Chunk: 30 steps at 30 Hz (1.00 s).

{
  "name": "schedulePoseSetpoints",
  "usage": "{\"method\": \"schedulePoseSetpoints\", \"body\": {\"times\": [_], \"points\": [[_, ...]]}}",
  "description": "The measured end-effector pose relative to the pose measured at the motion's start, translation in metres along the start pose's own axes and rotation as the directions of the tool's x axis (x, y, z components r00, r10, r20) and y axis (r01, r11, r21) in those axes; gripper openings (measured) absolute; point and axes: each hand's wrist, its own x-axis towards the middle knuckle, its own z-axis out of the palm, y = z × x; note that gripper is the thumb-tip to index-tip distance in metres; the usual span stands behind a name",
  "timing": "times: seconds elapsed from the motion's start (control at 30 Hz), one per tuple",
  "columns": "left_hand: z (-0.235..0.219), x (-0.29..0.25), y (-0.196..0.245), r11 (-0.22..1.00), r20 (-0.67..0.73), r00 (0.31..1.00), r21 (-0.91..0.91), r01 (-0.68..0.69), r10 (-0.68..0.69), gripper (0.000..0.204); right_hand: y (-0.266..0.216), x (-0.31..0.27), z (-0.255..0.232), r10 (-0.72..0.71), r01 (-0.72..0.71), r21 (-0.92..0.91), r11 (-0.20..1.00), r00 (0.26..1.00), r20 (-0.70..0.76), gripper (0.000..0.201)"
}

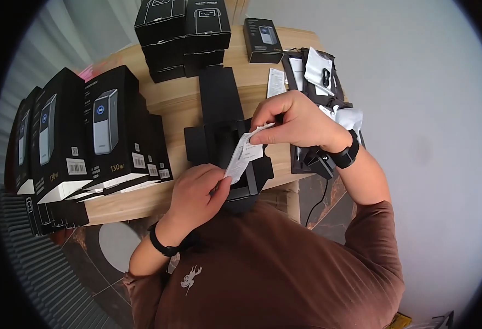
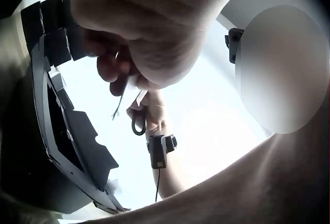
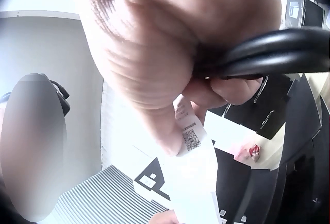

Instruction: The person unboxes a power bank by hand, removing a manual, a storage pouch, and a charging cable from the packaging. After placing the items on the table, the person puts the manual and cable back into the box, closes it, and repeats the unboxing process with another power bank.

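Note:
A white printed paper leaflet [image 1: 242, 160] stretches between both hands above an open black box [image 1: 219, 94]. Its lower end is pinched between thumb and fingers of my left hand [image 1: 194, 194]. My right hand [image 1: 296, 122] pinches the upper end between thumb and forefinger. In the right wrist view a QR code shows on the leaflet [image 3: 193, 141] beside the thumb. A looped black cable [image 3: 273, 54] sits in the right palm, partly hidden by the curled fingers. The box stands with its flaps spread, and the leaflet and hands cover part of its inside.
Large black boxes [image 1: 115, 126] marked 130w stand in a row at the left. Smaller black boxes [image 1: 208, 27] are stacked at the back, near a single box [image 1: 263, 41]. Dark pouches [image 1: 334, 93], a cable and papers lie at the table's right edge.

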Motion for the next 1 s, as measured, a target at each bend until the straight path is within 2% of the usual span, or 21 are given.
{"method": "schedulePoseSetpoints", "body": {"times": [0.07,0.17,0.3,0.4,0.47,0.57,0.6,0.67,0.7,0.8,0.83,0.9,0.93,0.97,1.0], "points": [[0.003,-0.004,-0.005,0.998,0.029,1.000,0.060,-0.001,-0.001,0.010,-0.003,0.003,0.004,0.081,-0.081,-0.048,0.996,0.997,0.005,0.016],[0.010,-0.009,-0.014,0.983,0.048,0.997,0.169,-0.070,0.063,0.013,-0.005,0.009,0.010,0.094,-0.090,-0.086,0.992,0.995,0.043,0.018],[0.013,-0.014,-0.022,0.993,0.015,1.000,0.120,0.001,-0.003,0.019,0.004,0.015,0.013,0.058,-0.038,-0.195,0.980,0.993,0.100,0.018],[0.012,-0.014,-0.017,0.998,-0.027,0.999,0.058,0.025,-0.023,0.020,0.010,0.019,0.014,0.023,0.003,-0.191,0.982,0.991,0.133,0.019],[0.015,-0.017,-0.017,0.998,-0.024,0.998,0.035,0.057,-0.056,0.021,0.012,0.021,0.014,-0.042,0.066,-0.197,0.978,0.992,0.122,0.020],[0.016,-0.026,-0.021,0.982,0.030,0.981,0.005,0.189,-0.189,0.019,0.026,0.028,0.018,-0.196,0.205,-0.259,0.944,0.979,0.061,0.018],[0.016,-0.025,-0.021,0.979,-0.017,0.980,-0.044,0.198,-0.198,0.020,0.030,0.030,0.019,-0.256,0.256,-0.290,0.922,0.966,0.037,0.017],[0.017,-0.021,-0.019,0.968,-0.108,0.969,-0.145,0.207,-0.223,0.020,0.026,0.030,0.017,-0.085,0.098,-0.266,0.959,0.994,0.063,0.019],[0.016,-0.021,-0.018,0.949,-0.085,0.962,-0.207,0.239,-0.260,0.019,0.023,0.030,0.017,0.004,0.017,-0.255,0.967,0.997,0.078,0.020],[0.026,-0.026,-0.026,0.906,-0.188,0.927,-0.344,0.246,-0.324,0.015,0.019,0.029,0.018,0.074,-0.071,-0.274,0.959,0.997,0.001,0.031],[0.022,-0.030,-0.032,0.822,-0.134,0.879,-0.440,0.360,-0.457,0.012,0.019,0.029,0.020,0.094,-0.094,-0.304,0.948,0.995,-0.015,0.035],[0.017,-0.026,-0.032,0.922,-0.201,0.913,-0.235,0.308,-0.356,0.010,0.019,0.030,0.025,0.130,-0.140,-0.359,0.923,0.990,-0.051,0.043],[0.014,-0.025,-0.033,0.953,-0.221,0.928,-0.125,0.277,-0.299,0.009,0.022,0.031,0.031,0.110,-0.101,-0.423,0.900,0.994,-0.003,0.044],[0.016,-0.026,-0.039,0.970,-0.229,0.943,-0.086,0.228,-0.242,0.009,0.025,0.032,0.040,0.093,-0.060,-0.483,0.874,0.995,0.046,0.044],[0.018,-0.027,-0.039,0.968,-0.226,0.942,-0.091,0.234,-0.249,0.010,0.025,0.033,0.049,0.078,-0.014,-0.539,0.842,0.992,0.096,0.045]]}}
